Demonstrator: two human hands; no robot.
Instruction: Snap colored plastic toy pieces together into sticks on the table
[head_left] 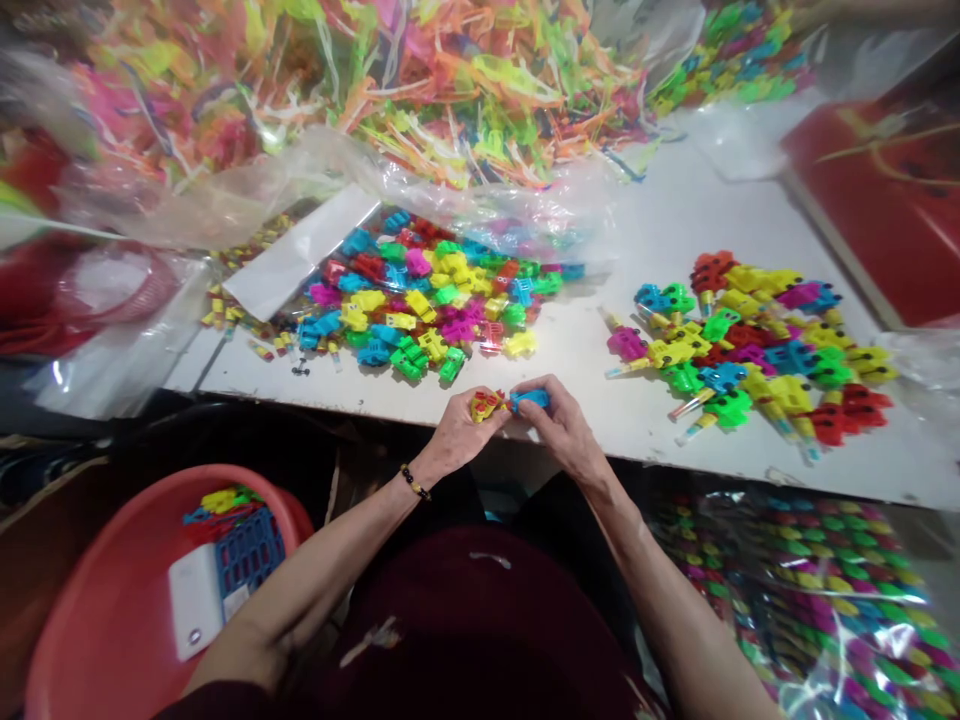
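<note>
The left hand (466, 436) pinches a small yellow-and-red plastic toy piece (486, 405) and the right hand (561, 424) pinches a blue plastic toy piece (531, 399). Both grips are closed, and the two pieces appear to touch end to end just over the near edge of the white surface (660, 220). The hold looks well suited to small parts: the fingertips do the work, the hands stay close together, and the pieces stay in line.

Below the near edge of the surface, a red plastic basin (142, 500) sits to the left and holds a blue plastic crate piece (251, 555). A clear bag of colourful toys (810, 610) lies to the right. On the surface, a mound of multicoloured toy parts (405, 300) lies left and a pile of assembled toys (750, 350) lies right. Beyond its far edge is a heap of bright plastic strips (375, 90).
</note>
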